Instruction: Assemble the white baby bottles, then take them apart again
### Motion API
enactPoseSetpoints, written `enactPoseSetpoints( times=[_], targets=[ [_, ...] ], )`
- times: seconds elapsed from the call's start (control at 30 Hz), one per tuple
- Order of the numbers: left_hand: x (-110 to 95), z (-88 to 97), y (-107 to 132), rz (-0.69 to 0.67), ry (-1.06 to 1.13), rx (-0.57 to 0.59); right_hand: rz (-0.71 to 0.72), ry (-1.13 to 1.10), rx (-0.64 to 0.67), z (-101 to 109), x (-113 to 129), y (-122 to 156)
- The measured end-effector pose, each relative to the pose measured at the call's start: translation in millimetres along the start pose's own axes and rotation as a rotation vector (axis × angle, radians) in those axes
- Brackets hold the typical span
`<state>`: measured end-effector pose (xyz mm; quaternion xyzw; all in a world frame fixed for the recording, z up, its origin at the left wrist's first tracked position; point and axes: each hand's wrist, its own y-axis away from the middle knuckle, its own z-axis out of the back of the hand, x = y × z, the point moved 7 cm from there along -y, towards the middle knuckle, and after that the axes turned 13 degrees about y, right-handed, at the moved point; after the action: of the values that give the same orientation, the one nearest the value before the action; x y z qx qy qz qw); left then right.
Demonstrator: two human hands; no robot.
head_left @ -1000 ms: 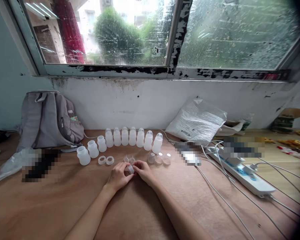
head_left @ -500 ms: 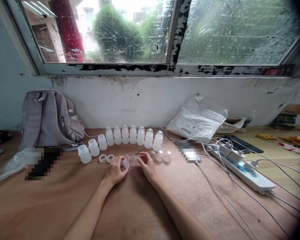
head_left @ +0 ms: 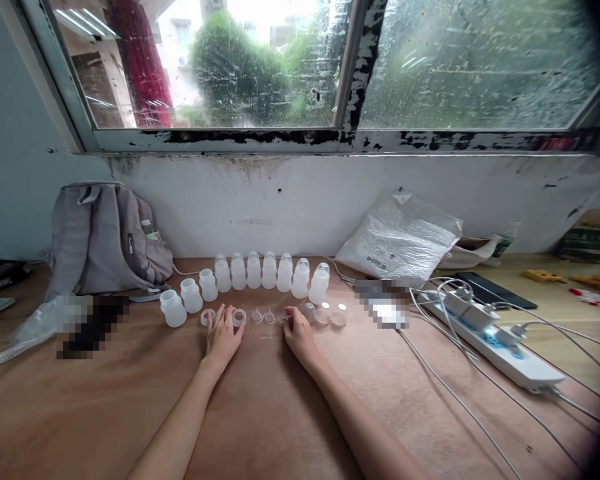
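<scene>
Resting both palms low on the table (head_left: 280, 413), you have your left hand (head_left: 223, 335) spread flat, fingers loosely apart, its fingertips touching a white ring (head_left: 239, 317), with a second ring (head_left: 208, 317) just beside its outer edge. Nothing is gripped in that hand. Your right hand (head_left: 299, 333) lies with its fingers curled toward a small clear nipple piece (head_left: 283, 320); whether it pinches that piece or only touches it cannot be told from this view.

Judging by how things lie, you are well through the work but not finished. Seven small bottles (head_left: 269, 271) stand in a row at the back with their tops fitted. To their left, three open bottles (head_left: 191, 297) stand bare at the neck. In front of the row sit the loose parts: the two rings, two clear nipples (head_left: 263, 317) between your hands, and a few clear caps (head_left: 330, 315) to the right of your right hand. So three bottles look left to close, and parts for them lie within reach.

A grey backpack (head_left: 100, 237) leans against the wall at the left, a plastic bag (head_left: 403, 237) lies at the right, and a power strip (head_left: 500, 347) with cables runs along the right side, well apart from the bottles.
</scene>
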<state>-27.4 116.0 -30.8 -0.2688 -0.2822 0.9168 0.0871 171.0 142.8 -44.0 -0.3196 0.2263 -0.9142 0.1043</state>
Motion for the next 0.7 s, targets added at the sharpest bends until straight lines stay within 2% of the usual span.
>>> enactPoseSetpoints(
  times=[0.2,0.47,0.6,0.7],
  targets=[
    [4.4,2.9,1.7,0.082,-0.079,0.008,-0.011,0.017,-0.045,1.7,-1.6,0.0],
    [6.8,5.9,1.8,0.084,-0.088,-0.044,-0.047,-0.034,-0.018,2.1,-5.3,-2.3],
    [-8.4,14.7,-2.8,-0.011,-0.035,-0.061,-0.020,-0.067,-0.004,3.1,-2.0,-1.9],
    [-31.1,12.1,-2.1,-0.139,0.075,0.025,-0.024,-0.054,-0.017,4.5,-2.0,-1.7]
  ],
)
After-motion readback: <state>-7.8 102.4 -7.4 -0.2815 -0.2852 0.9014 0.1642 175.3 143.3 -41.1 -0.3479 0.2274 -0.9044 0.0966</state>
